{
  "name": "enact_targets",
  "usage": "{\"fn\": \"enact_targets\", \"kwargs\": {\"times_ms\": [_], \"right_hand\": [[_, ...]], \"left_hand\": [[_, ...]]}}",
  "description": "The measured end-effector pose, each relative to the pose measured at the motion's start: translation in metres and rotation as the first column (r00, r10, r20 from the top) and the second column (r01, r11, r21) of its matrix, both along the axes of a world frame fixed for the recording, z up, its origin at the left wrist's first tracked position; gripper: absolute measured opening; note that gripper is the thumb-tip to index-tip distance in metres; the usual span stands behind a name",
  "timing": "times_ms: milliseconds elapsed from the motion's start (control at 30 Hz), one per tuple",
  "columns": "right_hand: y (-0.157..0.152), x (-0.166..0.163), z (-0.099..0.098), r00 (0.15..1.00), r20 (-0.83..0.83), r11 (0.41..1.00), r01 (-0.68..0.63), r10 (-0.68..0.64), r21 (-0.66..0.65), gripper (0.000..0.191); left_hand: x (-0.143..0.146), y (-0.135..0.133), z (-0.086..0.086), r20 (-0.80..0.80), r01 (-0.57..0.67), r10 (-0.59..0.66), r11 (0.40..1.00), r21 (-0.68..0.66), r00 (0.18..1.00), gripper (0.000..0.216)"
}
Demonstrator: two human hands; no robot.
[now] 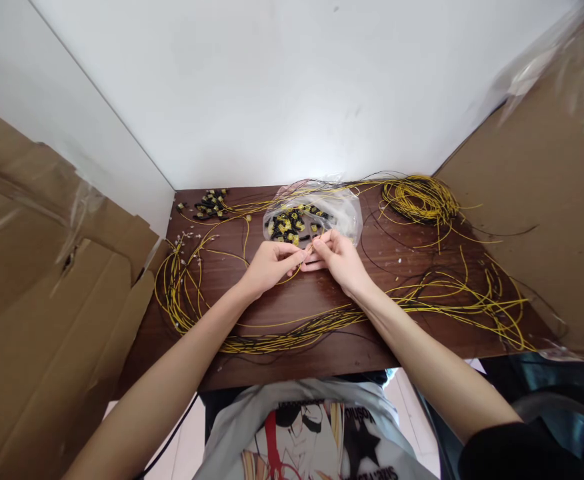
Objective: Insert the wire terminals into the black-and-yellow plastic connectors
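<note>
My left hand (278,264) and my right hand (336,259) meet over the middle of the table, fingertips nearly touching. Both pinch a thin yellow wire (296,272), which curves down below the left fingers. The wire's end between the fingertips is too small to make out. Just beyond my hands lies a clear plastic bag (345,212), spread open, with several black-and-yellow connectors (287,223) in it. A long bundle of yellow and black wires (282,341) runs across the table nearer to me, passing under my right forearm.
A coil of yellow wire (417,200) lies at the back right. More connectors (212,203) are heaped at the back left, beside looped wires (175,293) with small ends. Cardboard (47,300) stands at the left, another cardboard panel (562,200) at the right, a white wall (292,87) behind.
</note>
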State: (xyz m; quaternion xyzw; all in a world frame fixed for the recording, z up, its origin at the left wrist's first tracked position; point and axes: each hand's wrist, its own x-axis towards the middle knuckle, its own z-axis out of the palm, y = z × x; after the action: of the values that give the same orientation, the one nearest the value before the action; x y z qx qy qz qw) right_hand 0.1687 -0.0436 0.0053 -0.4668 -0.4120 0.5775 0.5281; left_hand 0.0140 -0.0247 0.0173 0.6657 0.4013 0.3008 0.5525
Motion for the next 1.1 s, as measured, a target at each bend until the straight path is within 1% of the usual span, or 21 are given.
{"fn": "enact_targets", "kwargs": {"times_ms": [100, 233, 367, 500, 633, 767, 900, 1100], "right_hand": [[0.001, 0.003, 0.004, 0.999, -0.032, 0.999, 0.042, -0.042, -0.005, 0.025], [0.000, 0.006, 0.013, 0.999, -0.049, 0.999, -0.017, 0.015, -0.035, 0.024], [0.000, 0.006, 0.018, 0.998, -0.052, 0.996, -0.030, 0.025, -0.082, 0.018], [0.001, 0.008, 0.017, 0.995, -0.068, 0.994, -0.075, 0.070, -0.076, 0.024], [0.001, 0.010, 0.016, 0.991, -0.081, 0.993, -0.110, 0.105, -0.053, 0.029], [0.001, 0.011, 0.016, 0.989, -0.084, 0.992, -0.120, 0.118, -0.025, 0.029], [0.001, 0.012, 0.015, 0.988, -0.086, 0.992, -0.128, 0.127, -0.006, 0.025], [0.003, 0.011, 0.010, 0.989, -0.091, 0.993, -0.120, 0.120, 0.000, 0.034]], "left_hand": [[0.001, -0.003, 0.001, 0.021, 0.030, -0.030, 0.999, -0.030, 0.999, 0.026], [0.003, -0.005, 0.003, 0.032, 0.003, -0.001, 0.999, -0.040, 0.999, 0.025], [0.003, -0.004, 0.002, 0.017, 0.002, -0.002, 1.000, -0.023, 1.000, 0.027], [0.002, -0.003, 0.001, 0.008, -0.003, 0.003, 1.000, -0.015, 1.000, 0.030], [0.002, -0.003, 0.002, 0.041, -0.013, 0.014, 0.999, -0.036, 0.999, 0.031], [0.002, -0.002, 0.002, 0.095, -0.022, 0.027, 0.998, -0.058, 0.995, 0.028], [0.003, -0.002, 0.001, 0.103, -0.020, 0.027, 0.997, -0.071, 0.994, 0.028], [0.003, -0.002, 0.001, 0.101, -0.013, 0.020, 0.997, -0.071, 0.995, 0.029]]}}
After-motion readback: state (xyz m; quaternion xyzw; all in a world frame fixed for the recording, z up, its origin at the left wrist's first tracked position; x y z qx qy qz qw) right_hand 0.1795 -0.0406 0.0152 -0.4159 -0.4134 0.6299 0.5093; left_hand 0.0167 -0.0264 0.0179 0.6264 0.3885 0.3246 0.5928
